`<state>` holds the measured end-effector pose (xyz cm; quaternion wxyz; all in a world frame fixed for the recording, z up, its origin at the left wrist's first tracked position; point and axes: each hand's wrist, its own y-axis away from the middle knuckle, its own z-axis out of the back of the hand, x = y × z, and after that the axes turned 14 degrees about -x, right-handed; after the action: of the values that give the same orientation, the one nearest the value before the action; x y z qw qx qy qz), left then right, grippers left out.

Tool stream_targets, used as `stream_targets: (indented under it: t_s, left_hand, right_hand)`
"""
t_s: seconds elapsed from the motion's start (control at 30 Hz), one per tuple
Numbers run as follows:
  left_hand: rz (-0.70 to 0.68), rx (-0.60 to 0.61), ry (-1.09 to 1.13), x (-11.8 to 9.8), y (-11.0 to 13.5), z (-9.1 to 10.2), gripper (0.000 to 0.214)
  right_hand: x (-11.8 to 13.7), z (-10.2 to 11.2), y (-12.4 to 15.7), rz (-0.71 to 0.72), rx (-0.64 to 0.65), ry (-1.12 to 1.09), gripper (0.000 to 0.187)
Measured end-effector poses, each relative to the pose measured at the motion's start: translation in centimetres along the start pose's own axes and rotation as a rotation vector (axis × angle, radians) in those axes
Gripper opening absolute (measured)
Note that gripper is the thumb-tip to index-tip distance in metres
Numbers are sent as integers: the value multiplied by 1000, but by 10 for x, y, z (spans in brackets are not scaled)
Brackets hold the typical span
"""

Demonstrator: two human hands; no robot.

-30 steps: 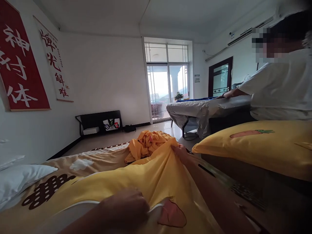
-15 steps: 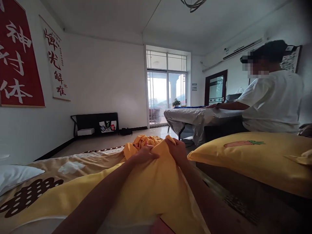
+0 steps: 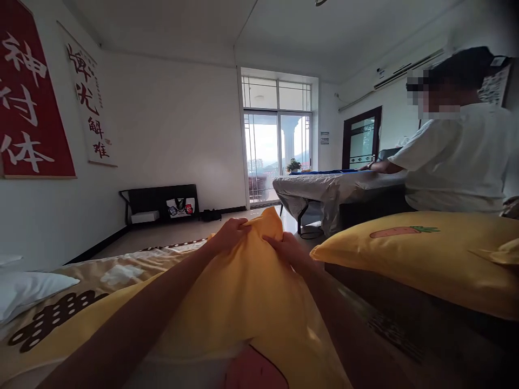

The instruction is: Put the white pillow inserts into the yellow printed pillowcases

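My left hand (image 3: 232, 233) is closed on the upper edge of a yellow fabric cover (image 3: 247, 292), pinching it at the left. My right hand (image 3: 287, 247) grips the same cover a little to the right, its thumb on the cloth. Between them, a corner of the fabric stands up in a peak. The cover stretches toward me between my forearms, and a pink printed shape shows near the bottom. What lies inside or under it is hidden. A yellow pillow (image 3: 405, 248) with a carrot print lies to the right of my right hand.
A patterned bed sheet (image 3: 87, 289) and a white pillow (image 3: 32, 289) are at the left. Ahead on the right, a person in a white shirt (image 3: 458, 151) is at a plastic-covered table (image 3: 320, 186). A low black bench (image 3: 158, 194) stands by the far wall.
The yellow corner has risen between my hands. My left hand has shifted left and up, my right hand slightly lower. The bunched cloth beyond them is now mostly out of sight.
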<state>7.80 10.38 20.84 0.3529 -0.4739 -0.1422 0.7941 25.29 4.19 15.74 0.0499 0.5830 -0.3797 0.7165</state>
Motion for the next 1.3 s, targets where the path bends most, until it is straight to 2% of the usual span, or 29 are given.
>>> stream_targets:
  t_s: [0.13,0.27,0.4,0.47,0.57,0.7,0.8,0.97,1.07,1.13,1.3]
  left_hand:
    - [-21,-95,-10,3,-1,-3,32]
    - [-37,-164,-62,5,-5,7,33]
    - [-44,-227,-92,12,-9,21,34]
    - [-41,-259,-114,18,-10,24,33]
    - [-30,-346,-175,27,-12,22,32]
    - [-43,-447,-249,31,-11,25,31]
    - [-49,-507,-272,30,-11,34,32]
    - [14,-593,-256,22,-15,51,33]
    - [36,-601,-242,9,-16,57,29]
    - [49,-564,-221,-2,-13,61,28]
    - [143,-379,-178,-28,-2,79,35]
  right_hand:
    - [-3,-11,-1,55,-66,52,27]
    - [-6,-13,0,65,-73,43,35]
    - [-12,-7,18,17,211,13,43]
    - [-18,-9,27,72,267,125,36]
    - [-29,-20,29,178,143,299,25]
    - [-38,-34,16,216,53,327,30]
    - [-41,-41,16,209,26,328,35]
    - [-62,-53,47,206,85,299,37]
    - [-81,-61,56,281,88,294,37]
    - [-88,-62,48,295,66,309,37]
    - [-76,-54,15,289,47,257,32]
